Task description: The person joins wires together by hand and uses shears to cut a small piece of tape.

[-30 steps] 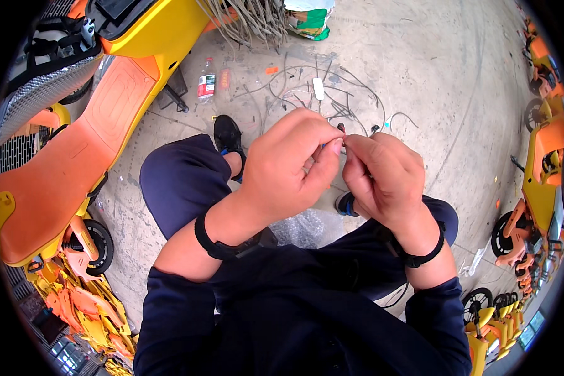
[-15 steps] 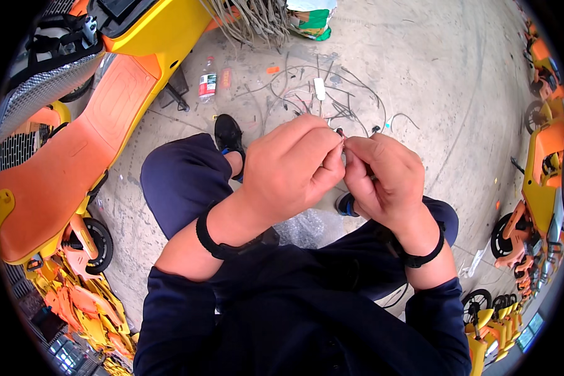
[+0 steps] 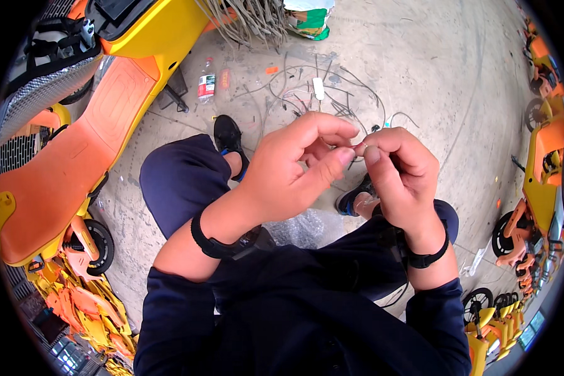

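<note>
My left hand (image 3: 286,166) and my right hand (image 3: 409,175) meet fingertip to fingertip above the floor, between my knees. The right thumb and forefinger pinch together on something tiny, too small to name. On the left, the forefinger is lifted off the thumb, and the thumb seems to press a small thing against the other curled fingers. A hint of thin, reddish material shows where the two hands meet. Past the fingertips, loose dark cables (image 3: 370,94) lie tangled on the concrete, with a white oblong piece (image 3: 318,88) among them.
A yellow and orange scooter body (image 3: 69,150) stands close on my left. A plastic bottle (image 3: 207,84), a bundle of grey cables (image 3: 247,22) and a green-white bag (image 3: 310,22) lie ahead. Bubble wrap (image 3: 307,229) is between my legs. More scooters (image 3: 541,169) line the right.
My left forefinger has lifted and the hand has loosened from its tight fist. My right hand has shifted slightly right, its thumb now pressed to the forefinger. A dark piece between the fingertips no longer shows.
</note>
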The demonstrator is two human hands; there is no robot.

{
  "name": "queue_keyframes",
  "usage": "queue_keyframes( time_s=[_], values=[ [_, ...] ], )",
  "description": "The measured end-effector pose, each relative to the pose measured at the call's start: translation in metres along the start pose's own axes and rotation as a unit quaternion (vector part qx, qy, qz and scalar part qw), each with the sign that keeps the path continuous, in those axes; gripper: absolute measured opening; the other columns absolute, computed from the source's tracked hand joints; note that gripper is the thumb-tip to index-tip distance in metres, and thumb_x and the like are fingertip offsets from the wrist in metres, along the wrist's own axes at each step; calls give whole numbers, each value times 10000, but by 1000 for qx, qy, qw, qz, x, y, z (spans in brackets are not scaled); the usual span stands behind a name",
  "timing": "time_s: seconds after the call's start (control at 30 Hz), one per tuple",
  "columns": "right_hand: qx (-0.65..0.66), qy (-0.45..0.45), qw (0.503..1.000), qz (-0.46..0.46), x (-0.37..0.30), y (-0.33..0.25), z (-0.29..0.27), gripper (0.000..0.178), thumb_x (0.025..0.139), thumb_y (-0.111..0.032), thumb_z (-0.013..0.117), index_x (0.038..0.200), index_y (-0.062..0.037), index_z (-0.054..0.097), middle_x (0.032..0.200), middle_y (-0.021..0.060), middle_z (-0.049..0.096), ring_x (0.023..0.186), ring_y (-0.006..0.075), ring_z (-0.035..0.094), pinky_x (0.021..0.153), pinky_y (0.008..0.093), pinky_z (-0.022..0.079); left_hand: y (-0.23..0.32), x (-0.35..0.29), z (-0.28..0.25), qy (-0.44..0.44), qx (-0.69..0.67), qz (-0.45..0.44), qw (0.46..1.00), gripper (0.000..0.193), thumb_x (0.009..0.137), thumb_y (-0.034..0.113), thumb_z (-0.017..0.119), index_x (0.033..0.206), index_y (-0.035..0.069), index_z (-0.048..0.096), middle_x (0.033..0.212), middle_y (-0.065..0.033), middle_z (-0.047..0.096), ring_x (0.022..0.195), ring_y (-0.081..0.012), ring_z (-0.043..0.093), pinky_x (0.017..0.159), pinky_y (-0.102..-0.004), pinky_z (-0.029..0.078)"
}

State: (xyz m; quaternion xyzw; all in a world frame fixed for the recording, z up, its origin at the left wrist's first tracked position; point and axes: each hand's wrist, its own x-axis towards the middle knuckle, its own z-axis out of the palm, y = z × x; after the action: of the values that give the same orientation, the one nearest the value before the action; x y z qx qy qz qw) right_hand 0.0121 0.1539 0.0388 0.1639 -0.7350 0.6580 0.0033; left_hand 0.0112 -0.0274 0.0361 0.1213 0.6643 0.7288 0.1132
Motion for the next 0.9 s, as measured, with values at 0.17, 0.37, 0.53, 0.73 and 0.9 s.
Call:
queue_keyframes(
  time_s=[0.17,0.37,0.53,0.73,0.9],
  values=[
    [-41,-11,999,0,3,-4,-4,92,829,40,589,906,-8,608,655,-28,533,518,5,403,474,179,328,5,1,-6,2,110,47,993,115,888,75,621,980,6,619,838,-13,592,664,-42,528,592,-178,414],
    [-172,-28,979,-103,8,-5,-6,122,810,48,606,911,-20,607,635,1,535,490,29,416,468,194,348,6,-1,-5,26,133,50,990,78,882,69,629,936,15,617,790,13,576,646,-23,474,575,-172,376],
    [81,-63,989,103,4,-8,-7,69,874,-4,570,939,-15,590,731,-11,591,584,20,490,541,177,390,4,-1,-5,22,114,42,992,81,888,75,626,941,16,609,797,15,566,656,-20,469,586,-168,373],
    [236,-76,943,220,8,-12,-8,53,890,-26,560,934,-9,583,753,-29,586,659,10,501,591,165,391,-2,-1,-3,35,105,82,990,64,880,88,629,908,32,617,747,-20,577,561,-51,507,500,-198,391],
    [181,-51,965,182,4,-10,-4,42,872,3,569,909,-13,581,740,-34,576,611,5,469,556,166,377,0,2,-1,109,150,161,969,140,851,36,644,982,-2,613,893,-65,617,677,-71,549,585,-196,456]
  ],
)
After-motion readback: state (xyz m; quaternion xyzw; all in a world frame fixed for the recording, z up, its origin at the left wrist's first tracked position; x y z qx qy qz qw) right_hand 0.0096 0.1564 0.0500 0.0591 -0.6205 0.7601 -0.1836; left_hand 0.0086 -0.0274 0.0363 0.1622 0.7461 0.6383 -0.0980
